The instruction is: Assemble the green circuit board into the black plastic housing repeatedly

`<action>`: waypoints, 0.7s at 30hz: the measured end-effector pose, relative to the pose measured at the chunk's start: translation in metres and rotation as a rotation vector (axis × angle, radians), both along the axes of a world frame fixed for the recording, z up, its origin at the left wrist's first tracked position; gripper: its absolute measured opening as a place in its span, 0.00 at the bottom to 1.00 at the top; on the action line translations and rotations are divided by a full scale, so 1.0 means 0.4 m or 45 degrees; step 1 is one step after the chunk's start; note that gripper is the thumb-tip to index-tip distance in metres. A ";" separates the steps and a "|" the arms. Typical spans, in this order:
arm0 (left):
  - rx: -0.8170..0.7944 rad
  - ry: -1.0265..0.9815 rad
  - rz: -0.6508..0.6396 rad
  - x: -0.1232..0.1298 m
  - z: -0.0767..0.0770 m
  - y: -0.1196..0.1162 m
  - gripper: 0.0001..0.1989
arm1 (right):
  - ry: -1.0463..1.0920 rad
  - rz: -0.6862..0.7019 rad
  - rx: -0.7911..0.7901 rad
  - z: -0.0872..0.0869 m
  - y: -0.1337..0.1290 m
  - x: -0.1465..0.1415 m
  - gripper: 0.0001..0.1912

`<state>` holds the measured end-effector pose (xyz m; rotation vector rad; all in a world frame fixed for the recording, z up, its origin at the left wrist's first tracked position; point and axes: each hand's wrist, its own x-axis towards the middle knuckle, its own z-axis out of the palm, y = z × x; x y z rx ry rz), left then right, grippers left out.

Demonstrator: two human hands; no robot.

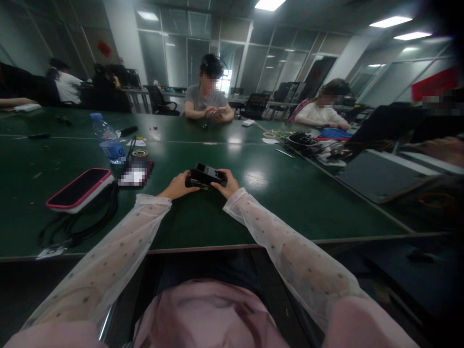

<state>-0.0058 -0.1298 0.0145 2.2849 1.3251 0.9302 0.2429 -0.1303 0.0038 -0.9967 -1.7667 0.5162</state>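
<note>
My two hands meet over the green tabletop (188, 217), around a small black box-shaped device (206, 175) with a greyish panel on its top. The fingers of my left hand (177, 186) are closed on the device's left end. At its right end, my right hand (227, 183) grips it with the thumb along the near side. A thin dark edge shows beneath the device, too small to make out. Left of my hands lies a phone-like object (137, 174) with a blurred bright screen.
A water bottle (110, 145), a tape roll (140, 153) and a pink-rimmed case (81, 189) with black cables (90, 227) are at left. Tangled cables (302, 140) and a grey metal casing (384, 175) lie at right. One person (207, 96) sits opposite, another (321, 113) farther right.
</note>
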 end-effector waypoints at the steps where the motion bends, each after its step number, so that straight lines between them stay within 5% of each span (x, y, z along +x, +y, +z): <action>1: 0.008 -0.002 -0.013 -0.001 -0.001 0.001 0.35 | 0.042 -0.040 0.044 0.002 0.001 0.002 0.28; 9: 0.031 0.049 -0.054 -0.008 0.004 -0.002 0.33 | 0.054 -0.463 0.035 -0.029 0.047 0.043 0.27; 21: 0.013 0.062 -0.028 -0.006 0.008 -0.006 0.32 | -0.198 -0.426 -0.125 -0.032 0.039 0.045 0.24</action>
